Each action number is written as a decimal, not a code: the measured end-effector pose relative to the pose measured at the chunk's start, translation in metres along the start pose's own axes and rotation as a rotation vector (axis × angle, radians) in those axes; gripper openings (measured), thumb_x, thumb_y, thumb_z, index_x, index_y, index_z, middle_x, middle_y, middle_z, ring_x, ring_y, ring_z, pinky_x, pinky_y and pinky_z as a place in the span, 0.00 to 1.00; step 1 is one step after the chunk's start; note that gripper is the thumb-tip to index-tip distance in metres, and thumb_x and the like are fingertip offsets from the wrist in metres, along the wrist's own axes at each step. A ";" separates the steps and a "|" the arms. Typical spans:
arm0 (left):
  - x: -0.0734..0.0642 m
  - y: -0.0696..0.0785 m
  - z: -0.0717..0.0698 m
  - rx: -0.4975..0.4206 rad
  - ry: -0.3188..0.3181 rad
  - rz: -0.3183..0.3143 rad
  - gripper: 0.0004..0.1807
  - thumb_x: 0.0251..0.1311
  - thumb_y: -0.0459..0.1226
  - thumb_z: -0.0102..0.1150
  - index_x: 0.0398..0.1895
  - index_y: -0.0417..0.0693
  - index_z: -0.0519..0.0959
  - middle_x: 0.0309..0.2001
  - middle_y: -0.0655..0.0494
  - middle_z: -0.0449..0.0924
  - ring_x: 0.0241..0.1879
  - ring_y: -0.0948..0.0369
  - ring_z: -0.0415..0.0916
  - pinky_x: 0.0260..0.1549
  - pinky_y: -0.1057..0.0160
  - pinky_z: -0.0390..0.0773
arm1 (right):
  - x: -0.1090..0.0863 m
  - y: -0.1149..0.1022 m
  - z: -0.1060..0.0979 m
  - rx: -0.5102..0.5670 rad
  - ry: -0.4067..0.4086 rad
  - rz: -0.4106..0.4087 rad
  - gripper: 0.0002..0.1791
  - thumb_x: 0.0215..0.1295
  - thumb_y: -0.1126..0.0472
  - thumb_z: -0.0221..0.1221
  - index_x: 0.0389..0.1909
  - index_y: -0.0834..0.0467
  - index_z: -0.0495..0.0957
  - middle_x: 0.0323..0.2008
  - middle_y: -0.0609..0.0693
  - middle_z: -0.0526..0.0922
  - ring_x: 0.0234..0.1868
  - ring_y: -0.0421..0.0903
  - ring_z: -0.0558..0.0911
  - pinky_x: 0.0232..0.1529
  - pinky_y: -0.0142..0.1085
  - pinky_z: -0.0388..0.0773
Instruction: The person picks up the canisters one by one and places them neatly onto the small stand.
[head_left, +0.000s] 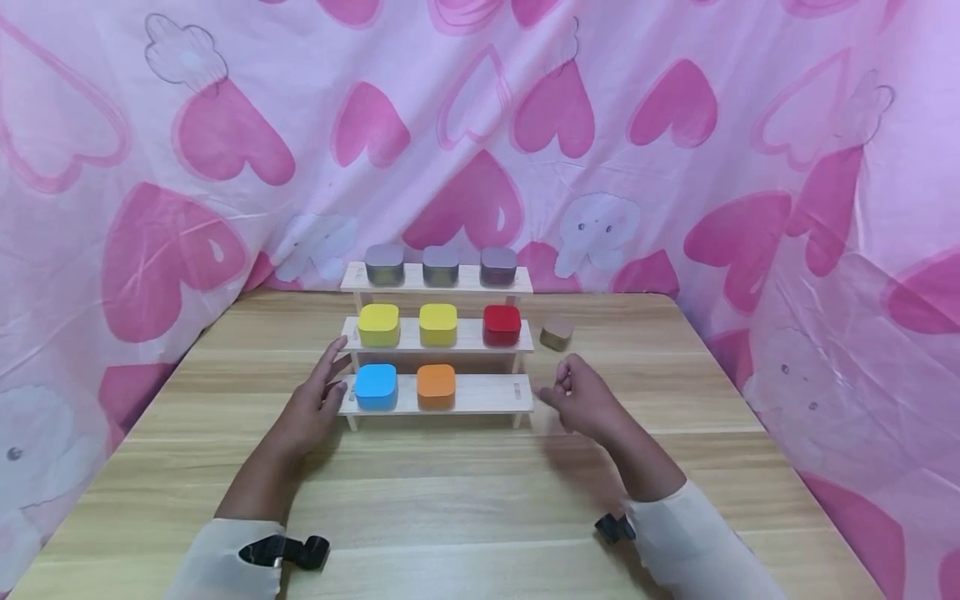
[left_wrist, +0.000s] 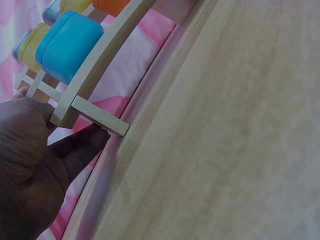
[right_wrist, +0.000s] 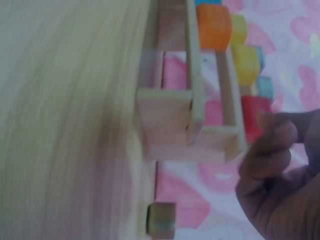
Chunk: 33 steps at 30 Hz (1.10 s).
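Observation:
A three-step wooden rack (head_left: 480,393) stands on the table with rounded blocks on its steps. The front step bears a blue block (head_left: 376,387) and an orange block (head_left: 436,387). On the middle step are two yellow blocks (head_left: 438,324) and a red block (head_left: 502,325); three grey-looking blocks (head_left: 440,266) line the top. My left hand (head_left: 309,408) rests against the rack's left end, thumb low by the front leg (left_wrist: 102,116), fingers fairly straight. Beside the right end, my right hand (head_left: 588,400) has curled fingers (right_wrist: 270,160) with nothing visible in them.
A loose brownish block (head_left: 557,332) lies on the wooden table (head_left: 465,508) to the right of the rack, beyond my right hand. Pink heart-patterned cloth (head_left: 457,100) hangs behind and at both sides. Black straps (head_left: 283,551) sit at the sleeve cuffs.

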<state>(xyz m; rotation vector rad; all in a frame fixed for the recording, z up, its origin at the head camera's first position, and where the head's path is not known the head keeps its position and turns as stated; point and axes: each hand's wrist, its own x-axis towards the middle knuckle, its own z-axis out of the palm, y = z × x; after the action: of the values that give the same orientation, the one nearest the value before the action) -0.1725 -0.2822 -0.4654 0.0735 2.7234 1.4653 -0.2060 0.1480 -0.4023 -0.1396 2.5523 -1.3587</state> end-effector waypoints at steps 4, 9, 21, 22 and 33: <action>0.000 -0.001 0.000 0.005 0.003 -0.002 0.47 0.87 0.36 0.43 0.84 0.97 0.32 0.90 0.45 0.51 0.86 0.31 0.51 0.78 0.27 0.60 | 0.013 0.007 -0.006 0.117 0.088 0.010 0.14 0.78 0.67 0.61 0.37 0.58 0.64 0.21 0.46 0.66 0.18 0.41 0.68 0.22 0.31 0.65; 0.000 0.000 0.000 0.012 0.007 0.009 0.47 0.87 0.36 0.44 0.85 0.94 0.32 0.90 0.44 0.51 0.86 0.30 0.52 0.78 0.27 0.60 | 0.031 0.016 -0.013 0.164 0.103 0.101 0.10 0.79 0.65 0.58 0.38 0.58 0.67 0.20 0.45 0.68 0.18 0.40 0.67 0.23 0.31 0.65; 0.000 0.000 0.001 0.005 0.012 0.014 0.47 0.87 0.35 0.44 0.85 0.94 0.32 0.89 0.43 0.52 0.86 0.31 0.52 0.78 0.27 0.61 | 0.070 0.037 -0.021 0.217 0.147 0.176 0.10 0.79 0.61 0.59 0.48 0.59 0.67 0.26 0.49 0.76 0.20 0.39 0.72 0.22 0.30 0.70; 0.000 0.000 0.000 0.005 0.013 0.015 0.47 0.87 0.35 0.44 0.86 0.94 0.32 0.89 0.43 0.52 0.86 0.31 0.52 0.78 0.27 0.61 | 0.073 0.039 -0.022 0.227 0.150 0.171 0.11 0.79 0.61 0.59 0.49 0.59 0.66 0.27 0.50 0.77 0.19 0.39 0.72 0.22 0.29 0.69; 0.002 -0.004 0.002 -0.002 0.015 0.020 0.48 0.86 0.35 0.44 0.85 0.94 0.32 0.89 0.44 0.53 0.85 0.31 0.52 0.78 0.27 0.62 | 0.104 0.045 -0.032 0.172 0.136 0.152 0.36 0.76 0.59 0.61 0.73 0.69 0.54 0.26 0.49 0.76 0.17 0.39 0.75 0.20 0.30 0.71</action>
<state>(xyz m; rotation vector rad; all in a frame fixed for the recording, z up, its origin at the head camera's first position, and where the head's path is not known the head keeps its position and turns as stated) -0.1741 -0.2830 -0.4700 0.0908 2.7409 1.4796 -0.3132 0.1785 -0.4407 0.1805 2.4780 -1.5658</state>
